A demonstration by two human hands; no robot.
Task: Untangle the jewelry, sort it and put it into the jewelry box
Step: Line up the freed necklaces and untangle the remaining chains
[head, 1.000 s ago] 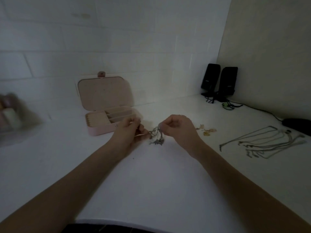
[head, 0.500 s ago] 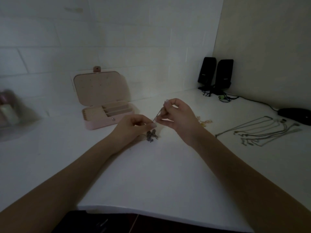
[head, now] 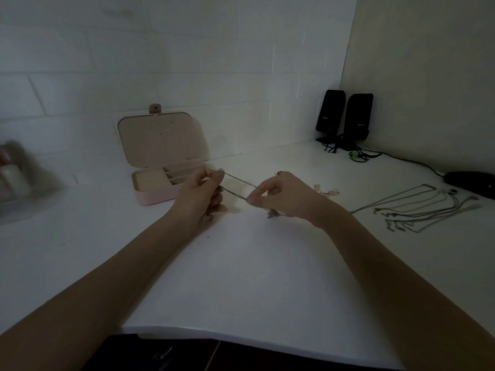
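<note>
Chain (head: 238,186) stretched taut between left hand (head: 199,195) and right hand (head: 281,198), both pinching it; open jewelry box (head: 160,167) far left.

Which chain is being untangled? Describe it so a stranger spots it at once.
In front of the open pink jewelry box on the white counter, a thin chain stretches between the left hand and right hand. Unlike the necklaces lying at right, it is held.

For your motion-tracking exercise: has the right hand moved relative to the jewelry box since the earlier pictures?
Yes. The right hand has drawn rightward, away from the jewelry box, stretching the chain from the left hand.
</note>
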